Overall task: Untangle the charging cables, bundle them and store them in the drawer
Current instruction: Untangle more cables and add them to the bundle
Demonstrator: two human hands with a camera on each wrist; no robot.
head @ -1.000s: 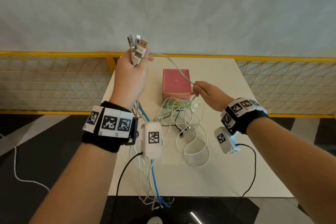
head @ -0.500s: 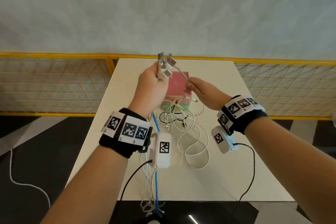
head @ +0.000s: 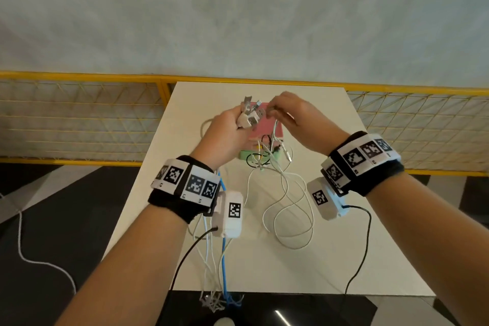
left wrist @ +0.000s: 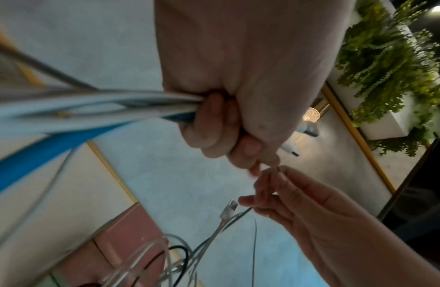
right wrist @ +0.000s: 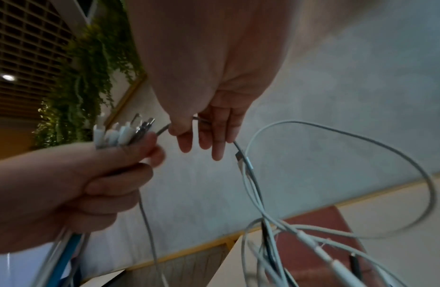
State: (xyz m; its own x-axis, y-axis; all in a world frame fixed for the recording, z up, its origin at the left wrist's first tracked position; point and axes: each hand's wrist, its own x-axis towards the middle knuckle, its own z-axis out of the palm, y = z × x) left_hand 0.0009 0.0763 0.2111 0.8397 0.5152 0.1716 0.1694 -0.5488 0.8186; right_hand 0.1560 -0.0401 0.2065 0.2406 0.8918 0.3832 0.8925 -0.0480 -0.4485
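Note:
My left hand [head: 239, 124] grips a bunch of cable plugs [head: 250, 115] in its fist above the table. From that fist several white cables and one blue cable [head: 224, 246] hang down past the table's front edge. My right hand [head: 276, 114] pinches a thin grey cable [right wrist: 162, 131] right beside the plugs [right wrist: 123, 132]. Below both hands stands a small drawer box [head: 264, 131] with a pink top and a green base. A loose tangle of white cables [head: 285, 209] lies in front of it, with one black cable [head: 251, 160] mixed in.
The white table [head: 357, 246] stands against a yellow mesh railing [head: 79, 119] and a pale wall. Black leads run from both wrist cameras. A white cord [head: 26, 246] lies on the dark floor at the left.
My left hand has come down and to the right with the plugs. My right hand has slid up the grey cable until it meets the left hand above the box.

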